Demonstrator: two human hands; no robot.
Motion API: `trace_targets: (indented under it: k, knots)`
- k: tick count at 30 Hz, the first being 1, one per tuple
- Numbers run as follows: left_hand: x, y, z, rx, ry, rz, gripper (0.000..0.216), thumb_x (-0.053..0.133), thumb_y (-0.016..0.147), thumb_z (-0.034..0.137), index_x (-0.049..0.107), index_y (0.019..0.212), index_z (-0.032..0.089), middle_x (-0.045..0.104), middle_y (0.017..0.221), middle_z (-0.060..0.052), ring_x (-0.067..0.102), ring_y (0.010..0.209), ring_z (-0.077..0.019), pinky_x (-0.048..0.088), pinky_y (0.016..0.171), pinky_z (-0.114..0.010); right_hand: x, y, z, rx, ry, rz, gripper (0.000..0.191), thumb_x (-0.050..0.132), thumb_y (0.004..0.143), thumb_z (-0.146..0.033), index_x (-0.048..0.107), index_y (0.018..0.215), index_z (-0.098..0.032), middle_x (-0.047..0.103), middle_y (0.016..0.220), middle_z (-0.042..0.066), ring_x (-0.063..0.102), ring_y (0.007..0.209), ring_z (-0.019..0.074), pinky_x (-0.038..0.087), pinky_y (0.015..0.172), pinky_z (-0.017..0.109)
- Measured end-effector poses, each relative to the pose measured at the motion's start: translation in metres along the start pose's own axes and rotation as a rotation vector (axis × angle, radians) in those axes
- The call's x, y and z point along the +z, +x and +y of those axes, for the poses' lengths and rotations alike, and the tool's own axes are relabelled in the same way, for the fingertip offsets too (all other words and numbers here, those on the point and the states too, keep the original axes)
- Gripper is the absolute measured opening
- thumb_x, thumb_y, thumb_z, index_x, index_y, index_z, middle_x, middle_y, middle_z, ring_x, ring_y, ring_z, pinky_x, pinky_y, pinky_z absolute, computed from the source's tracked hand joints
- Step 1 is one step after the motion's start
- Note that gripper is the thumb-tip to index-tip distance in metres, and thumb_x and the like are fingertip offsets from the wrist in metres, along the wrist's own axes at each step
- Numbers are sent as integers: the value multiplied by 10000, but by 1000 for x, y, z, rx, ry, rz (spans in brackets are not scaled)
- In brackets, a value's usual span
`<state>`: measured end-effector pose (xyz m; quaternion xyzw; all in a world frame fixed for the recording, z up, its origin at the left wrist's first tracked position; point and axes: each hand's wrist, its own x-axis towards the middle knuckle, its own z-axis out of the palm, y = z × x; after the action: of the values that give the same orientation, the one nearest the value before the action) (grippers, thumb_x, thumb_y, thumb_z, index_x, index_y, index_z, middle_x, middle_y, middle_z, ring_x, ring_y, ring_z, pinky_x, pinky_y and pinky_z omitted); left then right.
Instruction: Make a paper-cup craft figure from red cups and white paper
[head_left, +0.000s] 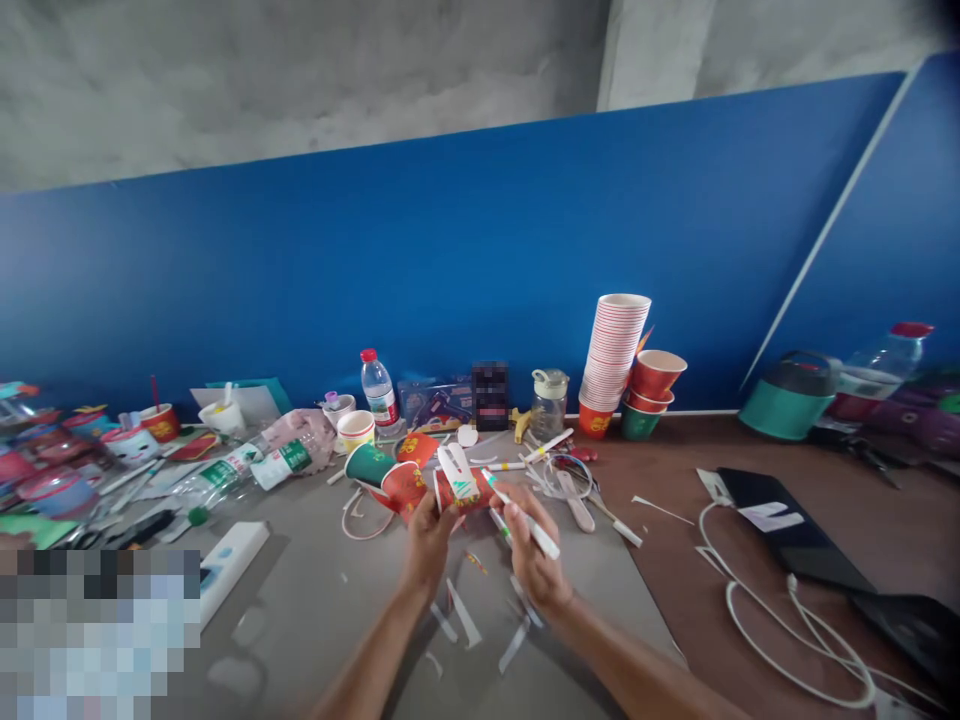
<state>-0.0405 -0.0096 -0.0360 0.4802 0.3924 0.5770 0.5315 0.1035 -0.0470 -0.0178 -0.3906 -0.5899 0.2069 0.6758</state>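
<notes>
My left hand [427, 545] is closed on a white paper cutout [454, 468], which has green marks near its lower end. In my right hand [538, 560] is a white marker [536, 530], its greenish tip pointing at the cutout, a short gap away as far as I can see. A second, green-banded pen [500, 524] shows beside the right fingers; whether they hold it too is unclear. Just beyond the left hand, a red paper cup [403, 487] and a green paper cup [366, 462] lie tilted. Red patterned paper or a cup behind the cutout is partly hidden.
White paper scraps [465, 612] litter the grey mat. Behind stand a water bottle [379, 393], a phone [490, 396], a glass jar [549, 405] and a tall cup stack [616, 350]. A white cable [731, 600] and black tablet [787, 530] lie right; plastic bottles [285, 461] lie left.
</notes>
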Motion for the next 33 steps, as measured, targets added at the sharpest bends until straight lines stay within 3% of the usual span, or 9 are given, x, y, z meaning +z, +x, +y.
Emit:
trace_targets:
  k: [5, 11, 22, 33]
  knots:
    - [5, -2, 3, -37, 25, 3, 384, 743, 665, 392, 644, 966, 173, 694, 1017, -82, 627, 958, -250, 499, 843, -380, 0, -15, 15, -191, -120, -54, 166, 465, 907, -264, 604, 995, -236, 612, 918, 48, 573, 877, 193, 464, 775, 332]
    - [2, 0, -5, -16, 71, 8, 388, 733, 676, 381, 633, 977, 158, 700, 1011, -97, 631, 966, -263, 488, 850, -377, 3, -18, 21, -184, -143, -133, 208, 447, 907, -217, 608, 1035, -249, 633, 979, 66, 578, 983, 213, 466, 857, 351]
    - [-1, 2, -10, 101, 182, -39, 293, 689, 743, 353, 636, 970, 175, 697, 967, -55, 622, 934, -226, 450, 887, -356, 4, -14, 17, -141, -112, -127, 221, 444, 909, -217, 653, 972, -251, 637, 867, 53, 583, 868, 196, 484, 794, 324]
    - [1, 0, -3, 118, 226, -53, 331, 677, 747, 380, 636, 996, 167, 692, 1008, -78, 609, 987, -260, 449, 881, -366, 3, -13, 18, -170, -122, -159, 208, 461, 889, -187, 654, 941, -241, 654, 842, 54, 598, 870, 199, 470, 868, 358]
